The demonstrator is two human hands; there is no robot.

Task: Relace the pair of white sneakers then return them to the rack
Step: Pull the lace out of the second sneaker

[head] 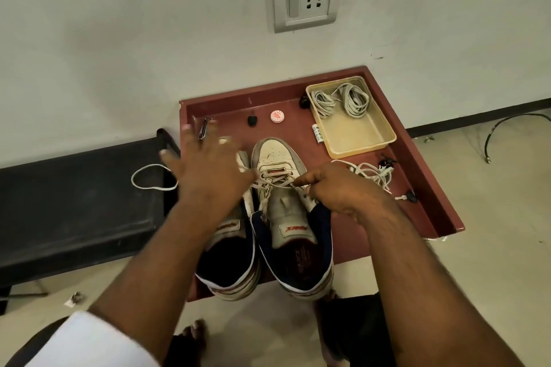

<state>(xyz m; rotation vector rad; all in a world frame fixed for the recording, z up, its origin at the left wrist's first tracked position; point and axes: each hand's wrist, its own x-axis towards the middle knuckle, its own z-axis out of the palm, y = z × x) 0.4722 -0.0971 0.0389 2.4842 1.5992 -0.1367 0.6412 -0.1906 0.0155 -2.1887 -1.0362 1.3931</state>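
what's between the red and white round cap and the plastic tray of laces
In the head view, only bare red tabletop lies between the round cap and the plastic tray; a small black object sits just behind that stretch.

Two worn white leather sneakers [277, 214] stand side by side on the dark red wooden counter [417, 176], toes toward the wall. Behind and right of them sits a shallow beige plastic tray [360, 137] holding coiled white laces [343, 100]. A loose white lace bundle [372, 174] lies right of the sneakers. A black padded bench [74, 202] stands left of the counter, a white lace loop [152, 179] on it.
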